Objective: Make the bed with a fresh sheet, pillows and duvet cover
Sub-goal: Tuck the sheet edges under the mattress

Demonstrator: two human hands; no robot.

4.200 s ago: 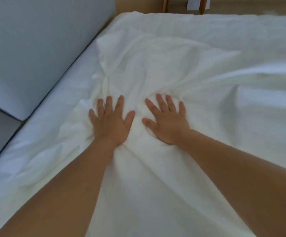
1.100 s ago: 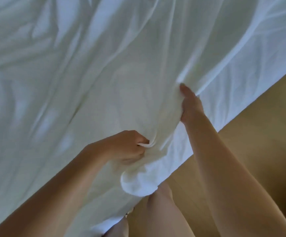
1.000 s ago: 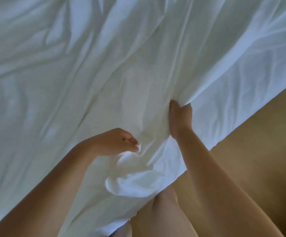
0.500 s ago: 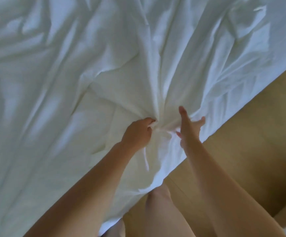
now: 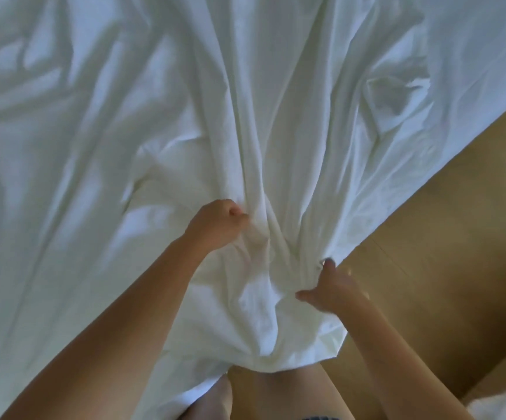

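- Sheet (image 5: pixel 245 101): white, heavily creased, fills the upper and left of the frame. Its edge runs diagonally from upper right to bottom centre, along the tan floor (image 5: pixel 457 222). Cannot tell whether it is the flat sheet or the duvet cover.
- Left hand (image 5: pixel 218 224), centre of frame: fist closed tight on a bunch of cloth, and long folds fan from the fist toward the top of the frame.
- Right hand (image 5: pixel 332 291), lower right of centre: at the cloth's edge, thumb spread across the front and fingers curled into the fold. It has hold of the sheet, though most fingers are hidden by the cloth.
- A loose pouch of cloth hangs below both hands, over the person's leg (image 5: pixel 282 395) at bottom centre.
- Judgement on the step: gathering or pulling the cloth toward this edge of the bed.
- Risk 1: both grips sit close together, so a pull loads one narrow band. The far side would probably drag over unevenly and leave the cloth skewed.
- Risk 2: the deep radiating creases may set in if the cloth is laid down as gathered, so it would need spreading again.
- Risk 3: the hanging pouch is near the floor. If it slackens, the fresh cloth could touch the floor or catch under a foot.
- Risk 4: the right hand's hold is at the very edge, so a sharp tug could slip it free.
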